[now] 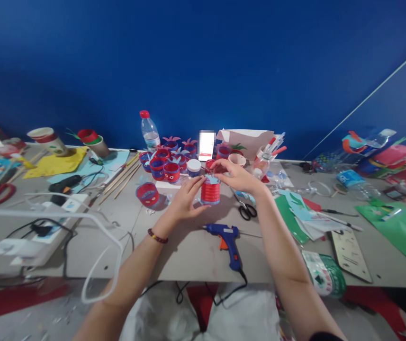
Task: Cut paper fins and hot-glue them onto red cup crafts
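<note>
A small red ribbed paper cup (210,192) with a blue band stands on the grey table (188,255) in front of me. My left hand (184,199) wraps round its left side and steadies it. My right hand (233,174) hovers over its top, fingers pinched on a light-blue paper piece (212,179) at the rim. A blue glue gun (228,239) lies on the table just below the cup, between my forearms. Black-handled scissors (247,210) lie under my right wrist.
Several finished red-and-blue cups (163,166) cluster behind, one (148,194) apart at left. A water bottle (149,130), phone (207,144), pen jar (265,158), paper cups (48,139), another glue gun (64,183), power strip (58,210), cables and coloured paper sheets (398,227) crowd the table.
</note>
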A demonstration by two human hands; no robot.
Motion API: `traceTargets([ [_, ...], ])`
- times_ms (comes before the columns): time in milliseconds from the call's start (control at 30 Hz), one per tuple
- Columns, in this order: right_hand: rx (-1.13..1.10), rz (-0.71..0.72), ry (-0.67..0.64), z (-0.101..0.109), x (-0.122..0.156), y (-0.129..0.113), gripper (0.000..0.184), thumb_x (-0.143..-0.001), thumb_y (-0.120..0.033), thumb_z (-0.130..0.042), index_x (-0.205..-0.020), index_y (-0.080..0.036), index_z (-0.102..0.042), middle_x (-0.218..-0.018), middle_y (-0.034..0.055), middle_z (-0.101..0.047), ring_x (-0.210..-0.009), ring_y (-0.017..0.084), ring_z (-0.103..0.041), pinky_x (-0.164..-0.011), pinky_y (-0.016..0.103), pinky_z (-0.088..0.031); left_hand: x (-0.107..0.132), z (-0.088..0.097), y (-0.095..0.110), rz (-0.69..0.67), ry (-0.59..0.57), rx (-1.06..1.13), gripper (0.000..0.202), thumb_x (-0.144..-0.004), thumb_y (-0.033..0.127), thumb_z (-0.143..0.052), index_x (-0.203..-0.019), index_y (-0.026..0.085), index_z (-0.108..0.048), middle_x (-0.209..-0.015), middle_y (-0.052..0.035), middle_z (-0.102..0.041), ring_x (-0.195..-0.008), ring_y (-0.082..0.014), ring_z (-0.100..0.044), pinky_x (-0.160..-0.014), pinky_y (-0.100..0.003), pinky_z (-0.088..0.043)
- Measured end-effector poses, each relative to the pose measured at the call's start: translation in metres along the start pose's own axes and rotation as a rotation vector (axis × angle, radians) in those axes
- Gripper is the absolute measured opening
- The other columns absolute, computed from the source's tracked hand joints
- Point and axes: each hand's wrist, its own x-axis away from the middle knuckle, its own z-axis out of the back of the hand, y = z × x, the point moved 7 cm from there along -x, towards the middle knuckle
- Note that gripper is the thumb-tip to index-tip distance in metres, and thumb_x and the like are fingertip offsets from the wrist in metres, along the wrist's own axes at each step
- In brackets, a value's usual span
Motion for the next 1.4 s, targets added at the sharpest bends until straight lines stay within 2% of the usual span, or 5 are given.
traceTargets([
  [333, -0.019, 0.022, -0.078, -0.006, -0.003, 0.01, 0.032, -0.081, -0.034, -0.063, -0.111, -0.026, -0.055, -0.12, 0.0045, -0.06, -0.109, 0.021, -0.057, -0.1, 0.042, -0.044, -0.001, 0.002, 0.002, -0.019, 0.011, 0.002, 0.082, -0.079, 0.045, -0.065, -0.146, 0.019, -0.025, -0.138, -0.0196, -0.045, -0.126, -0.0334, -0.047, -0.103, -0.052, -0.042],
  [767, 0.091, -0.016, -0.06, -0.009, -0.004, 0.008, 0.025, -0.086, -0.028, -0.057, -0.11, -0.025, -0.056, -0.119, 0.0045, -0.062, -0.102, 0.022, -0.059, -0.091, 0.041, -0.047, -0.001, 0.002, -0.002, -0.007, 0.023, 0.02, 0.081, -0.079, 0.045, -0.065, -0.145, 0.019, -0.027, -0.137, -0.0197, -0.045, -0.126, -0.0328, -0.047, -0.102, -0.05, -0.043],
  [1400, 0.067, 0.0, -0.025, -0.014, -0.006, 0.013, 0.024, -0.084, -0.025, -0.054, -0.109, -0.022, -0.055, -0.114, 0.0044, -0.062, -0.098, 0.02, -0.058, -0.088, 0.038, -0.047, -0.001, 0.004, -0.002, 0.002, 0.052, -0.003, 0.081, -0.078, 0.046, -0.067, -0.143, 0.018, -0.029, -0.135, -0.0195, -0.047, -0.125, -0.0324, -0.048, -0.102, -0.05, -0.044],
])
